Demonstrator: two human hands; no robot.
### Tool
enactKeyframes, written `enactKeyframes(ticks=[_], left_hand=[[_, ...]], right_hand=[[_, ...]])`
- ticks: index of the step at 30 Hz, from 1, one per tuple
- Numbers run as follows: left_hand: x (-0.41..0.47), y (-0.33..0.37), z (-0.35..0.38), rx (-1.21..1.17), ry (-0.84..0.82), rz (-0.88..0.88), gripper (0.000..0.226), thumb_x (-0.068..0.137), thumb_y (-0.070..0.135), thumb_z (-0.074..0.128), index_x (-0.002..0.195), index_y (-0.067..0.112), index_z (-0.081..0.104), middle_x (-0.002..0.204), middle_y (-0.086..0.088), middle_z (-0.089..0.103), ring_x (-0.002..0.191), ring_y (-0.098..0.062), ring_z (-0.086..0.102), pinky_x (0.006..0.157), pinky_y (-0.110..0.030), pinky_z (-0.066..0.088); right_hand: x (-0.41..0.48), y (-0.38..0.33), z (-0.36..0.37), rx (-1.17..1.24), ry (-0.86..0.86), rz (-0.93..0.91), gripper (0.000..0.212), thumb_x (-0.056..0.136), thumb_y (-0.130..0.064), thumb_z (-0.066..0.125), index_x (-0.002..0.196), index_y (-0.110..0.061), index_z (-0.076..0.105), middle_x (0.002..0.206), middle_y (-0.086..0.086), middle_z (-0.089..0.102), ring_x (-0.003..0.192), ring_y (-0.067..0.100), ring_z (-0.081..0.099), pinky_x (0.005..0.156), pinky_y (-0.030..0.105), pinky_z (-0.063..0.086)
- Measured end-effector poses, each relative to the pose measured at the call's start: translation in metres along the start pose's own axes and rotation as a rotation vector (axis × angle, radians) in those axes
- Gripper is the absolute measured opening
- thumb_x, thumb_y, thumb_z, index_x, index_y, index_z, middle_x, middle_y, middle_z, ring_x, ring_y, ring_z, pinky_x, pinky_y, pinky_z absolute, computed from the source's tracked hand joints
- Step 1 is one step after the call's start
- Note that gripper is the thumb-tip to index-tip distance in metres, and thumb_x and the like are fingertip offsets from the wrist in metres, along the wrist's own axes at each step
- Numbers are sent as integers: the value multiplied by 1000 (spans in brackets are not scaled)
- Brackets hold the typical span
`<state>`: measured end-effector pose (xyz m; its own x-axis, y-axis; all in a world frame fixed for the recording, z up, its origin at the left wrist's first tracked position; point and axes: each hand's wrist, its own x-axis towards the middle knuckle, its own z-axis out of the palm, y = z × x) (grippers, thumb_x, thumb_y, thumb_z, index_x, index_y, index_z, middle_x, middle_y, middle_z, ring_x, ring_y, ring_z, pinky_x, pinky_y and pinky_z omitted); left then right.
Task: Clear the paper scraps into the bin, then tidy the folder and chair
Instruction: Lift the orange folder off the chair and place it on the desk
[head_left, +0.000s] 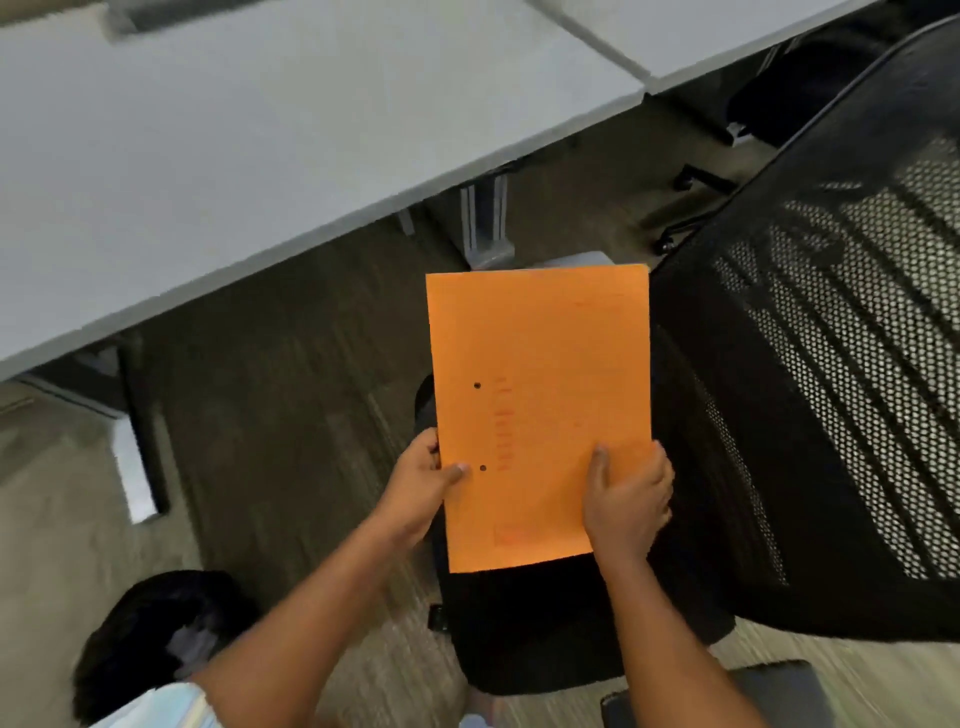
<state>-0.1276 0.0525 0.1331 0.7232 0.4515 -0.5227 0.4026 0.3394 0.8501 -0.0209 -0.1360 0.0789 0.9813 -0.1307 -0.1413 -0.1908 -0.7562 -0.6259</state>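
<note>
An orange folder (540, 374) with two punched holes near its left edge is held flat above the black seat of an office chair (810, 395). My left hand (423, 480) grips the folder's lower left edge, thumb on top by a hole. My right hand (626, 496) grips its lower right edge. The chair's mesh backrest rises on the right. No paper scraps or bin show in the view.
A grey desk (218, 156) spans the upper left, with its legs (485, 218) on the carpet behind the folder. A second desk and another chair base (691, 208) lie at the upper right. Another person's head (156, 639) is at the lower left.
</note>
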Motion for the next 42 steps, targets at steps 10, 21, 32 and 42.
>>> enactKeyframes(ticks=[10,21,32,42], left_hand=[[-66,112,-93,7,358,292,22,90,10,57,105,26,57,107,-3,67,96,-16,68,81,-40,57],[-117,170,-204,-29,943,470,31,84,15,68,106,25,49,89,5,65,77,-12,67,55,-24,51],[-124,211,-325,46,978,589,38,87,21,65,124,24,54,104,3,60,82,-6,58,57,-18,44],[-113,228,-459,-8,817,455,29,90,14,60,118,16,54,120,-9,63,90,-17,62,68,-27,50]], right_hand=[[-29,-150,-18,524,-74,-254,23,91,-48,55,101,-28,55,87,-13,60,77,7,58,59,20,38],[-111,-299,-11,761,-254,-572,47,89,-39,63,132,-30,47,104,-9,64,89,7,61,73,24,49],[-180,-401,52,695,-208,-707,39,91,-26,63,128,-32,56,90,1,58,80,19,59,72,39,54],[-241,-495,131,588,-202,-615,35,93,-31,59,128,-26,58,92,1,59,85,20,57,73,36,50]])
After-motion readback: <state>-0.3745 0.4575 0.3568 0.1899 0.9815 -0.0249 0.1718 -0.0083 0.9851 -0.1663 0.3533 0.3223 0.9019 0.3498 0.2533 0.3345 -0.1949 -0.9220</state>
